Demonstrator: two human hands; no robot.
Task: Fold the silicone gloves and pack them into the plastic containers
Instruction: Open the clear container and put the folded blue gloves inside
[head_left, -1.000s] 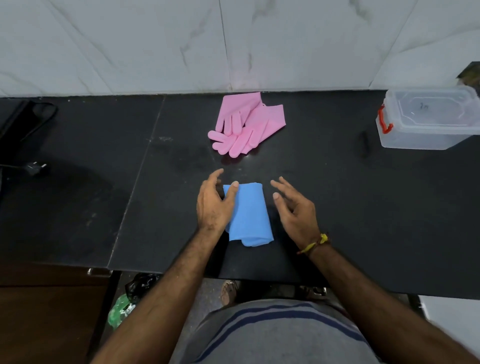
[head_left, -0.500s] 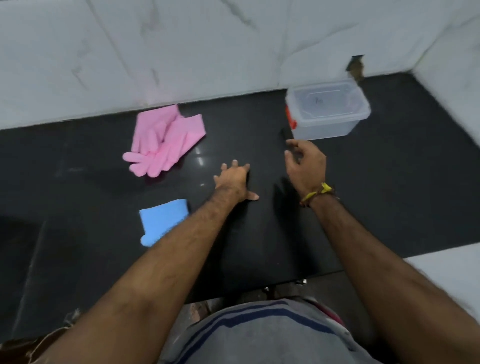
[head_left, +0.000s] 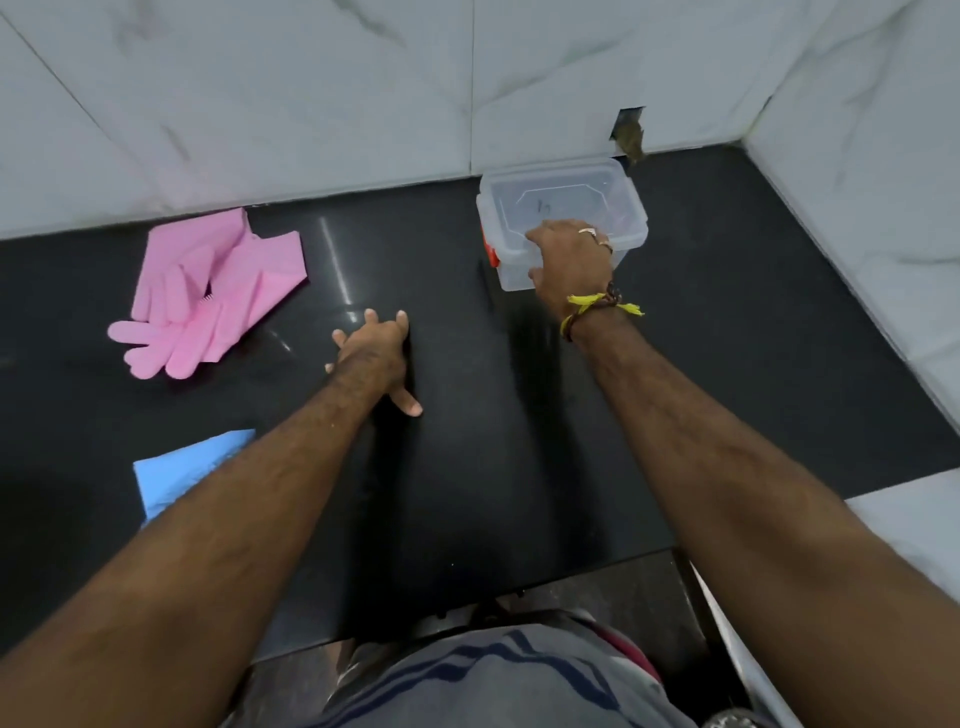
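Note:
A clear plastic container (head_left: 558, 200) with a lid and an orange latch stands near the back wall on the black counter (head_left: 519, 441). My right hand (head_left: 571, 260) grips its near edge, fingers over the lid and thumb on the front wall. Spread flat on the counter in the middle, my left hand (head_left: 374, 353) holds nothing. A folded blue silicone glove (head_left: 176, 470) lies at the lower left, partly hidden by my left forearm. Two pink silicone gloves (head_left: 208, 291) lie unfolded, overlapping, at the back left.
White marble wall tiles close off the back and the right side, meeting in a corner with a small broken gap (head_left: 628, 132) just behind the container. The counter's front edge runs just before my body. A white surface (head_left: 914, 530) shows at the lower right.
Both hands left the folded blue glove. My right hand reached to the right and took hold of the container; my left hand settled flat on the counter. The view swung right.

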